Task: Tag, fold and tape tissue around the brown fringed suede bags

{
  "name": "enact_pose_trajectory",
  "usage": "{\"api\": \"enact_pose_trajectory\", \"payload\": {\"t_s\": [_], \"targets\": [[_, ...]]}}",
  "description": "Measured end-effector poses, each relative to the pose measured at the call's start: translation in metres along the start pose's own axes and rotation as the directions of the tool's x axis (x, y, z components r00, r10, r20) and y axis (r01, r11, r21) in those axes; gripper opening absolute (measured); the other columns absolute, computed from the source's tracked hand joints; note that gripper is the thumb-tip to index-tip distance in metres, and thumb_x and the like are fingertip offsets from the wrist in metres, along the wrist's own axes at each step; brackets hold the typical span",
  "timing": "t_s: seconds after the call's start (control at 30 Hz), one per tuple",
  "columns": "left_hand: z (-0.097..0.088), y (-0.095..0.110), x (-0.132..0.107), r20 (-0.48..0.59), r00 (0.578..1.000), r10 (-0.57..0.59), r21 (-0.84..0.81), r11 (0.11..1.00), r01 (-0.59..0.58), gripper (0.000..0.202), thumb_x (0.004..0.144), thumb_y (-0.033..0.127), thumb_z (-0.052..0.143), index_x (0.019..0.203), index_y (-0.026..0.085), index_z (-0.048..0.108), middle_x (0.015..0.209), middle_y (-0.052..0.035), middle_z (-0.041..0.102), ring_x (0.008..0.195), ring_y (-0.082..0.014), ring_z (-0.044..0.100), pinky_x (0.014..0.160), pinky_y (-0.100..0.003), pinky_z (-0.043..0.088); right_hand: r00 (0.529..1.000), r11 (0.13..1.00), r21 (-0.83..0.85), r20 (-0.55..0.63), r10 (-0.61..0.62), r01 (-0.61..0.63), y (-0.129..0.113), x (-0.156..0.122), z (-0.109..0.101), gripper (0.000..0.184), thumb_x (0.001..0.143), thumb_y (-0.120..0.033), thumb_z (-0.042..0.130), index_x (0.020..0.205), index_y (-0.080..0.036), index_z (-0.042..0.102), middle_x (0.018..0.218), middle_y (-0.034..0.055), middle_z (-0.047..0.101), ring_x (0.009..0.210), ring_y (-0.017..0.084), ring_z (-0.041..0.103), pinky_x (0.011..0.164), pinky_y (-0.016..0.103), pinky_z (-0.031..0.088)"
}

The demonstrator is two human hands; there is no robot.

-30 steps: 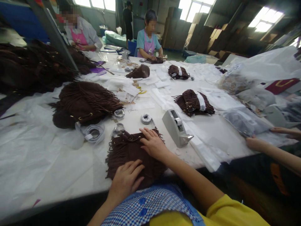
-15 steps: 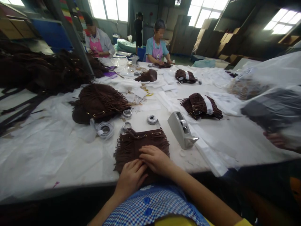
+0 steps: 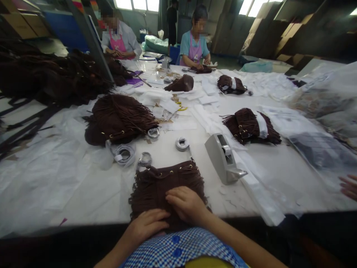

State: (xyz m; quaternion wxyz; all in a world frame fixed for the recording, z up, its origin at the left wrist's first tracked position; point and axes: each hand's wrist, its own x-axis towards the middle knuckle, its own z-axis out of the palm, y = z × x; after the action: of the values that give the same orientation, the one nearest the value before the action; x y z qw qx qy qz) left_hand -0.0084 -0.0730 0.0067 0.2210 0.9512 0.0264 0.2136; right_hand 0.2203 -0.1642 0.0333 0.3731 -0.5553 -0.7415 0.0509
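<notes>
I am viewing a broad white counter (image 3: 267,163) that is stretching around a grey plastic tape dispenser (image 3: 220,163). A plump dark-brown fringed bag (image 3: 119,117) is sitting left of the dispenser and farther away. A flat dark-brown fringed bag with gold eyelets (image 3: 164,182) is lying left of the dispenser, under the right hand (image 3: 186,203) and left hand (image 3: 147,223). Their fingers are resting close together; I cannot tell whether they are gripping. A ring-shaped grey coil (image 3: 182,147) is lying left of the dispenser.
</notes>
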Motion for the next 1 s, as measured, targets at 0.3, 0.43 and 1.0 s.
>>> {"api": "enact_pose_trajectory", "payload": {"t_s": [0.3, 0.43, 1.0], "targets": [[0.010, -0.008, -0.024, 0.179, 0.964, -0.195, 0.013, 0.980, 0.196, 0.033, 0.098, 0.034, 0.053, 0.129, 0.031, 0.063, 0.120, -0.0007, 0.072, 0.106, -0.0109, 0.069, 0.098, -0.020, 0.049, 0.989, 0.993, 0.059, -0.115, -0.092, 0.100, 0.012, -0.018, 0.009, 0.023, 0.091, -0.015, 0.059, 0.114, -0.015, 0.065, 0.107, 0.0092, 0.075, 0.094, 0.016, 0.070, 0.081, 0.027, 0.058], [-0.028, -0.023, -0.007, 0.322, 0.919, -0.226, -0.386, 0.855, 0.346, 0.026, 0.097, 0.040, 0.051, 0.111, 0.037, 0.073, 0.105, 0.0010, 0.077, 0.100, -0.0187, 0.073, 0.088, -0.028, 0.059, 0.959, 0.904, 0.375, -0.110, 0.263, -0.205, 0.013, -0.005, -0.017, 0.019, 0.095, -0.017, 0.056, 0.111, -0.020, 0.067, 0.095, 0.0044, 0.077, 0.085, 0.011, 0.072, 0.078, 0.022, 0.059], [-0.067, -0.116, 0.202, 0.839, 0.533, -0.106, -0.285, 0.750, 0.597, 0.043, 0.094, 0.049, 0.047, 0.076, 0.016, 0.068, 0.062, 0.0032, 0.058, 0.059, -0.0107, 0.049, 0.057, -0.019, 0.037, 0.762, 0.832, -0.130, 0.346, 0.547, -0.539, 0.075, 0.055, -0.063, 0.015, 0.096, -0.033, 0.058, 0.088, -0.022, 0.067, 0.086, 0.0013, 0.063, 0.075, 0.015, 0.060, 0.068, 0.026, 0.044]]}}
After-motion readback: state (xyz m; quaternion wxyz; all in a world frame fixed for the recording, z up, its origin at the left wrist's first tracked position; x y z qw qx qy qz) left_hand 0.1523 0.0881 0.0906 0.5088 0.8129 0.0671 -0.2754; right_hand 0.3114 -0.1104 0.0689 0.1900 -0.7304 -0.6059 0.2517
